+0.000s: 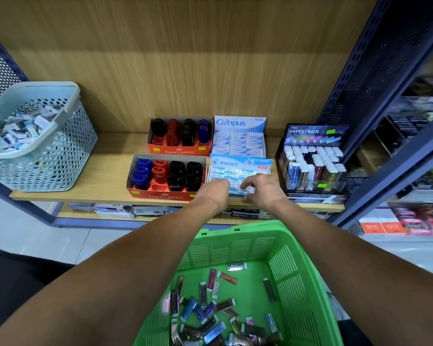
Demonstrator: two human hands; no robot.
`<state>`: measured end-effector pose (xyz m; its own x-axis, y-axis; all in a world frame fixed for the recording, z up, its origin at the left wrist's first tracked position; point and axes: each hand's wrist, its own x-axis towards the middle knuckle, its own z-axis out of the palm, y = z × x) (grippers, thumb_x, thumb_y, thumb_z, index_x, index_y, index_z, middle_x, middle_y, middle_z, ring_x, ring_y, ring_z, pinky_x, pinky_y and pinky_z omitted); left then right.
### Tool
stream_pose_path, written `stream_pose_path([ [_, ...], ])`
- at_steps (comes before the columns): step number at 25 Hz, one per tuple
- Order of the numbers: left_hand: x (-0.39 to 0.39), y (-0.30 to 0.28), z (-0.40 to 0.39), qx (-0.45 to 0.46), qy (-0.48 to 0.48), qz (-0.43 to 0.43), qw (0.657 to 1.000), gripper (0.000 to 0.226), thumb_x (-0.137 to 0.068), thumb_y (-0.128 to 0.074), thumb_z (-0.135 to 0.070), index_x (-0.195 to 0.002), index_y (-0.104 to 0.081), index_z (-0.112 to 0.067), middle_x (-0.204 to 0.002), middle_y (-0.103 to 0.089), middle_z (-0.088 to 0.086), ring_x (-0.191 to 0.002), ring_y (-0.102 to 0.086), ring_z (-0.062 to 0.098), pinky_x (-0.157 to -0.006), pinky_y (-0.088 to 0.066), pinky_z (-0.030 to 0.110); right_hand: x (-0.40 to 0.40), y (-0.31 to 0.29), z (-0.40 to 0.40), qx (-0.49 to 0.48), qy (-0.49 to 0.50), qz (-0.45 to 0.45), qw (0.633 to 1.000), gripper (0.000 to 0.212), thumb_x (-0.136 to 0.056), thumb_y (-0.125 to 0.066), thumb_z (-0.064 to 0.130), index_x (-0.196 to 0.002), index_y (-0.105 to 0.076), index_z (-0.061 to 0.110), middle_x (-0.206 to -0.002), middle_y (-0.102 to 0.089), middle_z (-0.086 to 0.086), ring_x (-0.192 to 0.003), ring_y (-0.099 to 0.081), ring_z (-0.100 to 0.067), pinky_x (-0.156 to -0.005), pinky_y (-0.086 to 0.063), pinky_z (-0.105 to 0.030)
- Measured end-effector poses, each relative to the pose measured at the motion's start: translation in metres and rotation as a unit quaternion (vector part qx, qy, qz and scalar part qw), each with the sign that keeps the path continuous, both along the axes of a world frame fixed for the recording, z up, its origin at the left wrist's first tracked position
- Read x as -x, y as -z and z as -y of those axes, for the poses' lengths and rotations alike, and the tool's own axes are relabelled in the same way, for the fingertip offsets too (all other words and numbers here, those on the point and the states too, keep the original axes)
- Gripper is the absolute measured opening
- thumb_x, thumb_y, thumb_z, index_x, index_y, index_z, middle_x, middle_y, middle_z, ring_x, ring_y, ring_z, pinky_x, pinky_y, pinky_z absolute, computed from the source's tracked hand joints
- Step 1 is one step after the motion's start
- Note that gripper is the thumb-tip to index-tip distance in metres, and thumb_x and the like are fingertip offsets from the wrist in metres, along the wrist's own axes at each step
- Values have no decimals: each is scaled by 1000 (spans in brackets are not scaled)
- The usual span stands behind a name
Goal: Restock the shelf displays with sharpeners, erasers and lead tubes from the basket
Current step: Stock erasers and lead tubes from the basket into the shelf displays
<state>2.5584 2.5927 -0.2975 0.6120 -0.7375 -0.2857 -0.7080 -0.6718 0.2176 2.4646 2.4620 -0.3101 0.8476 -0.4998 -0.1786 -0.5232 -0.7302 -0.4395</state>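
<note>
Both my hands reach into the blue Pilot eraser box (240, 163) at the front of the wooden shelf (105, 181). My left hand (214, 189) lies on the erasers at the box's front left, fingers curled down. My right hand (258, 187) pinches a small white eraser (250, 189) at the box's front right. The green basket (295, 265) below me holds several lead tubes (210, 310). Two red Faber-Castell boxes (168, 177) of sharpeners sit left of the erasers. A Campus eraser box (239, 138) stands behind the Pilot box.
A pale perforated basket (60, 146) full of small packs stands on the shelf's left end. A black Hi-Polymer lead display (313, 158) stands at the right end. Dark blue perforated uprights (375, 78) frame the shelf. More stock lies on the lower shelf (115, 211).
</note>
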Motion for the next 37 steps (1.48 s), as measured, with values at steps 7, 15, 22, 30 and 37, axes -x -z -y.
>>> stream_pose_path([
  [7,10,-2,10,-6,39,48,998,25,-84,-46,11,-91,-47,-13,-104,-61,15,-87,-54,32,-73,-43,37,7,-2,11,-56,39,40,997,26,-95,-61,13,-117,-73,17,-124,-69,0,-109,-63,-15,-93,-46,-18],
  [15,-10,5,3,128,-104,-81,983,17,-86,-66,-10,-104,-66,-11,-102,-67,13,-92,-67,30,-79,-56,36,-30,8,1,-95,127,152,975,22,-83,-77,9,-103,-72,16,-94,-68,1,-81,-63,-16,-81,-54,-30],
  [22,-43,-20,-13,350,-283,-198,871,11,-89,-63,-6,-81,-66,-13,-64,-65,11,-44,-61,21,-43,-45,24,-70,15,-31,28,48,127,990,19,-81,-65,3,-78,-74,19,-89,-71,-3,-84,-66,-24,-75,-49,-27],
  [30,-57,-10,-18,303,-297,-78,902,4,-88,-65,-15,-91,-67,-14,-85,-71,11,-75,-71,30,-69,-62,42,-71,23,-38,31,103,126,986,23,-87,-71,7,-108,-67,12,-110,-64,-8,-98,-63,-28,-82,-50,-34],
  [37,-45,-26,-12,372,-317,-313,815,7,-90,-65,-4,-95,-64,-8,-71,-65,14,-51,-63,23,-45,-49,25,-71,22,-38,-17,121,191,974,24,-90,-55,-3,-103,-70,9,-103,-70,-10,-94,-66,-28,-83,-54,-34],
])
